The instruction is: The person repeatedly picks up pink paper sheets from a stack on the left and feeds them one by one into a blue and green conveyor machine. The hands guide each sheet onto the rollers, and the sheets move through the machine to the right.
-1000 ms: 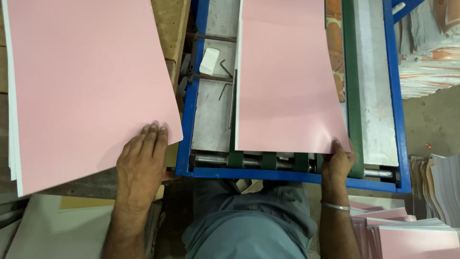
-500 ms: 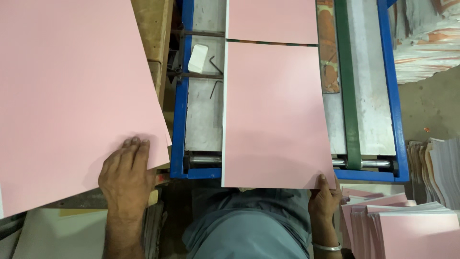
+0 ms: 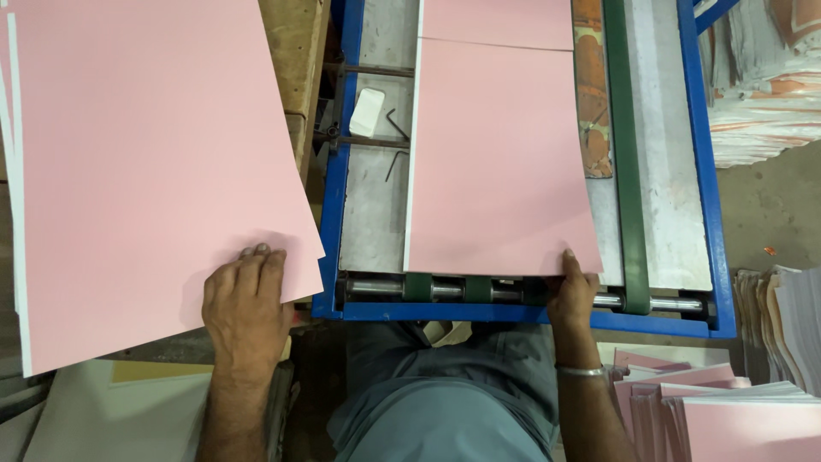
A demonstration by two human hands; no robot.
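Note:
My left hand point(image 3: 246, 306) lies flat on the near corner of a big stack of pink sheets point(image 3: 145, 162) at the left. My right hand point(image 3: 571, 291) pinches the near right corner of a single pink sheet point(image 3: 496, 154) that lies on the bed of a blue-framed machine point(image 3: 329, 231). Another pink sheet point(image 3: 496, 19) sits further up the bed, its near edge touching the held one. Grey rollers and green belts point(image 3: 462, 288) run under the sheet's near edge.
A small white block point(image 3: 368, 111) and two hex keys point(image 3: 395, 141) lie on the machine's grey plate. A long green belt point(image 3: 629, 154) runs along the right side. Stacks of pink sheets point(image 3: 727, 411) stand at lower right, printed stacks point(image 3: 761, 77) at upper right.
My right hand pushed the single pink sheet forward onto the machine bed, after having drawn it back over the front rail. My left hand stayed on the stack.

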